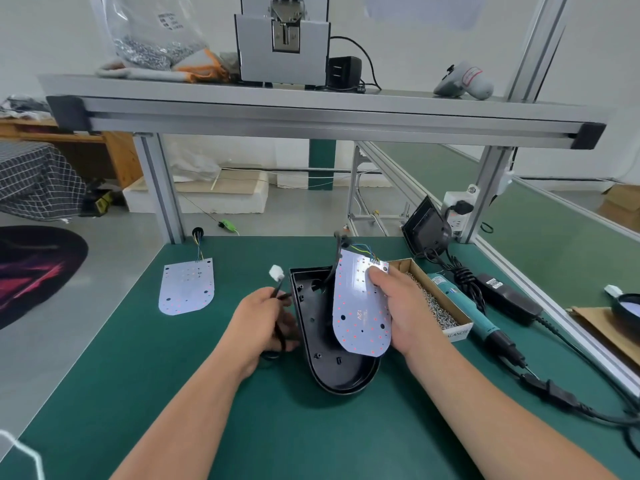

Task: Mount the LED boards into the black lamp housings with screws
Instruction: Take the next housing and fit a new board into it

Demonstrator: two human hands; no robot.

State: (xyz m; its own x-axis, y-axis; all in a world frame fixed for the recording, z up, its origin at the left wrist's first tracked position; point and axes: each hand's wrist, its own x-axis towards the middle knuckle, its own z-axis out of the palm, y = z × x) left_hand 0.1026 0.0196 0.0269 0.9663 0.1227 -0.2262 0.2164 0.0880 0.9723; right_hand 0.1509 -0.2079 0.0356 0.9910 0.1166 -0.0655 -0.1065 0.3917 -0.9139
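Step in hand, as I judge it: seating the LED board, ahead of any screw work. No screw is in the housing yet that I can see.

The black lamp housing (341, 374) lies open side up on the counter (173, 375), rounded end toward me. My right hand (398, 306) pinches the LED board (360, 306) at its right edge, thumb on the face and fingers behind. The board stands tilted over the right half of the housing. Its rounded end is down near the housing's rounded end and its wired end is lifted clear. It is not seated.

My left hand (263, 320), just left of the housing, has its fingers curled round a black cable (277, 294) that ends in a white connector (276, 273). Whether this lead passes through the housing wall I cannot tell.

Next move, in my judgement: lay the board flat in the housing with its holes over the bosses and no wire trapped beneath, then free my right hand for a screw.

Supplies: the box of screws (433, 303) sits just right of the housing, and the teal screwdriver (464, 306) lies beyond it. A second LED board (187, 285) lies flat, well to the left of the housing.
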